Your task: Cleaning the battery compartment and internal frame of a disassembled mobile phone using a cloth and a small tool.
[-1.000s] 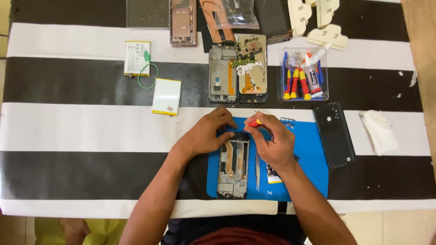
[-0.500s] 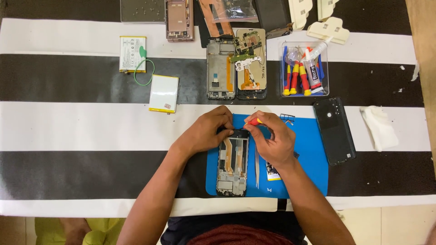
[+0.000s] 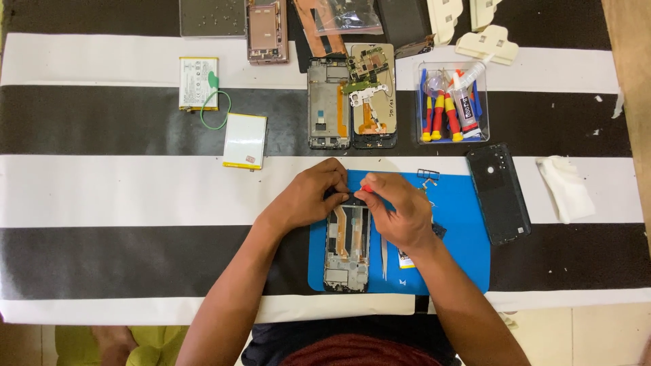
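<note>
Little has moved since the earlier frame: both hands stay bunched at the top end of the opened phone frame (image 3: 347,247), and only the view has slid slightly; well to the left of the fingers lie a white battery (image 3: 245,140) and, farther up, another battery with a green wire loop (image 3: 199,83) on the striped desk (image 3: 135,190); the left hand (image 3: 313,193) has its fingers curled and pressed on the frame's top edge; the frame lies lengthwise on a blue mat (image 3: 461,224), just below the fingers; the right hand (image 3: 400,210) pinches a red-tipped tool (image 3: 366,189), fingers closed on it; tweezers (image 3: 384,256) lie beside the frame, under that hand; up and right of the fingers stand a clear tray of tools (image 3: 453,102) and a black back cover (image 3: 500,193).
</note>
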